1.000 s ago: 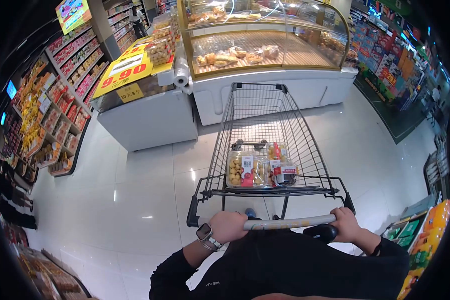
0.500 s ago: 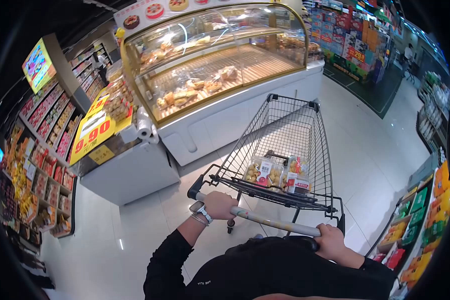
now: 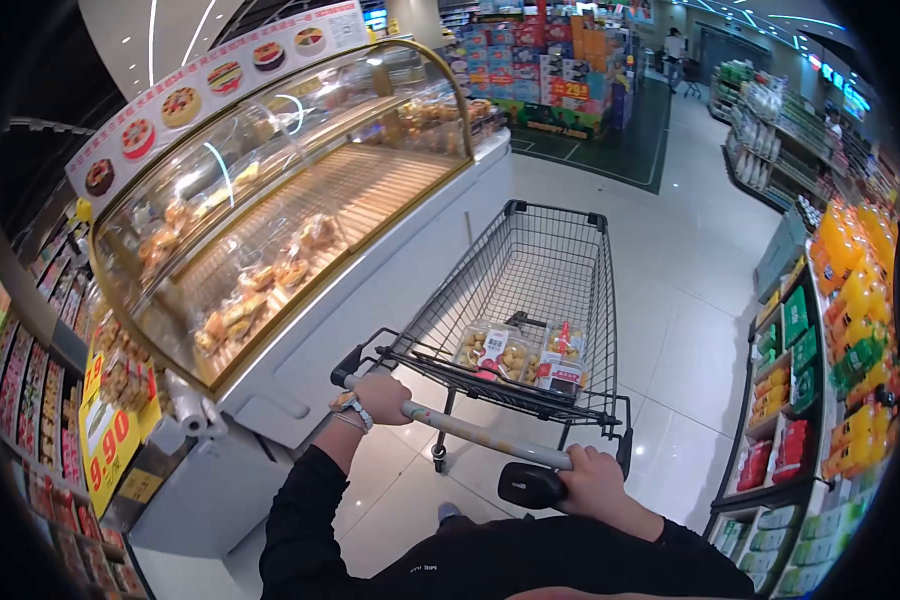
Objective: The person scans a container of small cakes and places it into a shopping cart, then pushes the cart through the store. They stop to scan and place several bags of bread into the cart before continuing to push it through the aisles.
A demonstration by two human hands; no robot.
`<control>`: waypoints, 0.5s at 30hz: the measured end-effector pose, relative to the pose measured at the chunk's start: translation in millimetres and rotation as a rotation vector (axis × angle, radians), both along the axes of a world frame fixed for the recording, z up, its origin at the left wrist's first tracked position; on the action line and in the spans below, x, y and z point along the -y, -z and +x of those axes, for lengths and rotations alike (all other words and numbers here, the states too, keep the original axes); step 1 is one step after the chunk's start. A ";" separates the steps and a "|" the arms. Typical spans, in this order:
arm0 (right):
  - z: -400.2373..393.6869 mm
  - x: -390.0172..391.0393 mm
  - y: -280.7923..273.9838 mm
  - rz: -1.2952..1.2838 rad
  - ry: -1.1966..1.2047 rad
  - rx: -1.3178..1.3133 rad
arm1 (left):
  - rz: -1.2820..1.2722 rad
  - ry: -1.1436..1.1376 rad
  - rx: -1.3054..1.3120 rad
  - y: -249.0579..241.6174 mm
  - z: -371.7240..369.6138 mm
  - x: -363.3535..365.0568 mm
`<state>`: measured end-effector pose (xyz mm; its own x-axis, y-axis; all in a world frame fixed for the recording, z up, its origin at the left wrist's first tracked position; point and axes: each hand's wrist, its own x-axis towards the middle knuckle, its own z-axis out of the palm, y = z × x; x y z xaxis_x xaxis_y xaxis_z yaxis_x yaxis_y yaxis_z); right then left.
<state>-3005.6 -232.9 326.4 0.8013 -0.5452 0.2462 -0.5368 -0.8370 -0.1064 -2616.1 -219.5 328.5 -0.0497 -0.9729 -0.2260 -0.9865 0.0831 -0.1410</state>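
Observation:
Both hands are closed around the pale handlebar of a shopping cart (image 3: 555, 300). My left hand (image 3: 380, 398), with a watch (image 3: 350, 405) on the wrist, grips the bar near its left end. Toward the right end, my right hand (image 3: 592, 478) wraps the handlebar (image 3: 480, 435), next to a black oval piece (image 3: 528, 485). Inside the dark wire basket, at the near end, lie clear plastic boxes (image 3: 492, 350) of round yellowish food with printed labels. Another labelled box (image 3: 562, 370) sits to their right.
A glass bakery case (image 3: 300, 230) with wrapped bread stands close on the left. Shelves with orange bottles (image 3: 855, 320) line the right. Stacked boxed goods (image 3: 545, 75) stand ahead on a dark green mat (image 3: 610, 150). A person (image 3: 674, 55) is far off.
The view has swung to the right and the cart has moved forward along the bakery case. The right-hand shelves now show more fully. Both hands keep their hold on the handlebar.

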 end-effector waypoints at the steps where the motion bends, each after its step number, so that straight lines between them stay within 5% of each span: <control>1: 10.3 9.4 -2.4 0.004 0.028 0.002 | 0.033 -0.011 0.014 -6.0 6.6 19.0; 15: 129.2 187.7 -3.5 -0.215 0.427 0.082 | -0.098 0.211 -0.086 -25.6 100.9 290.5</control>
